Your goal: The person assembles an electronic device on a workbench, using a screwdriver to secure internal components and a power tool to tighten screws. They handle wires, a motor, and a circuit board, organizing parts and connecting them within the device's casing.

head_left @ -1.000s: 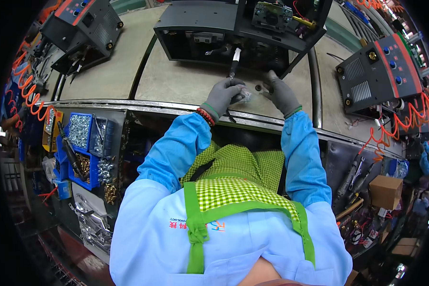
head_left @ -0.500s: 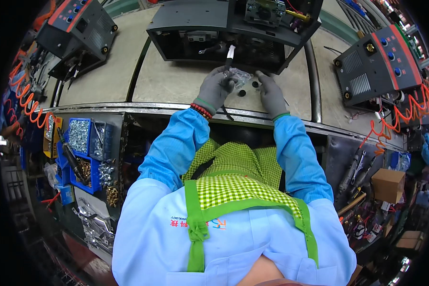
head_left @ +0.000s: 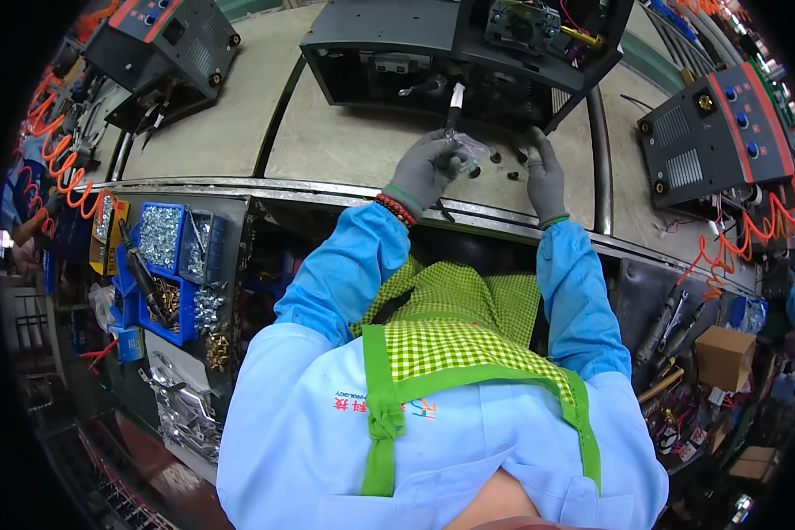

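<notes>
Basically, worktable [head_left: 327,146] biggest; open dark-grey housing [head_left: 384,26] on it, top centre. 2 red-trimmed machines [head_left: 715,132], 1 each side. Blue bins [head_left: 189,309] lower left, hardware inside. Gloved right hand [head_left: 546,181] near housing's front edge, can't tell if fingers grip anything. Gloved left hand [head_left: 424,172] pinched on clear plastic bag [head_left: 472,153], in front of housing. At least 3 small black pieces [head_left: 513,176] on worktable between hands.

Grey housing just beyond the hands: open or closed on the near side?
Open: no panel covers the near side of the housing, its inside shows, and a black-and-white cable sticks out.
</notes>
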`<state>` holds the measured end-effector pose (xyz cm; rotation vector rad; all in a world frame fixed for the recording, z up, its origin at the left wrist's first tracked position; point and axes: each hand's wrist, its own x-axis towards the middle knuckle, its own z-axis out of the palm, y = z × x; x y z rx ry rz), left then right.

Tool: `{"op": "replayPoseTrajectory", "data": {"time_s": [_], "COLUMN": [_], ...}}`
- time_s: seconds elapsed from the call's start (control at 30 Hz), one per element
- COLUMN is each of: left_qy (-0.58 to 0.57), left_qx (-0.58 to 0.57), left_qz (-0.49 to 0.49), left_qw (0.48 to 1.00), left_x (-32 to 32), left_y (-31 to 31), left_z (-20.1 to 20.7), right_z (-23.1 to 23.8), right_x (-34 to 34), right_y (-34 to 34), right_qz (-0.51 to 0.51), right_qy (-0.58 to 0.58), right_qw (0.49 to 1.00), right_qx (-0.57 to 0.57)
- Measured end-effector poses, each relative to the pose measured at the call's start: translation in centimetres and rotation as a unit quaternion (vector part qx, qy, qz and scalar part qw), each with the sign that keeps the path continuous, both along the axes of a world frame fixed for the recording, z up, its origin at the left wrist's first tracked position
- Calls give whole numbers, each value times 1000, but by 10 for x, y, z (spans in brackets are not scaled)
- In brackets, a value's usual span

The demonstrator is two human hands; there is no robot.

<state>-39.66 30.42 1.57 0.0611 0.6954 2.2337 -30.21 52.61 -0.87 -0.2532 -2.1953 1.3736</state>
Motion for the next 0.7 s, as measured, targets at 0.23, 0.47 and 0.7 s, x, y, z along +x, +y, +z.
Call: {"op": "replayPoseTrajectory", "data": {"time_s": [0.23, 0.47, 0.7], "left_qy": [43, 481, 865], "left_qx": [7, -205, -427], "left_qz": [-118, -119, 48], "left_qw": [992, 844, 259], "left_x": [24, 51, 40], "left_y": [27, 66, 112], "left_z": [20, 49, -19], "right_z": [55, 98, 211], "right_x": [42, 133, 310], "right_y": [-28, -4, 100], "right_qz": [136, 36, -339], "right_qy": [-11, -128, 6], "right_qw": [988, 988, 906], "right_qx": [-77, 77, 255]}}
